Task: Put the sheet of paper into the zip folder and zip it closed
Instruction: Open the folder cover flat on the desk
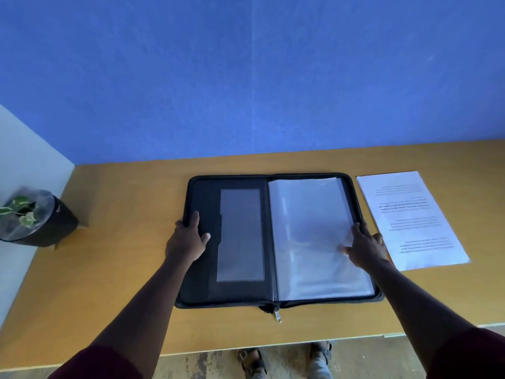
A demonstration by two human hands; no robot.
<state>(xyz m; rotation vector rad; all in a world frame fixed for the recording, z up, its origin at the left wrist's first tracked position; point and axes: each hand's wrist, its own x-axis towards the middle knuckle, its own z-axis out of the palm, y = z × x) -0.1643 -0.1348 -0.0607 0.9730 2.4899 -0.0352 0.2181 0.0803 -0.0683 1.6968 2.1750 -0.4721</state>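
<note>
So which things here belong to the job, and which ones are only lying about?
For the job:
- zip folder, open flat on the table
- sheet of paper, beside the folder's right edge
- left hand and right hand, each holding a folder edge

Lying about:
- potted plant, far left

A potted plant in a dark pot stands at the wooden table's left edge, a blue wall behind, sandalled feet below
</note>
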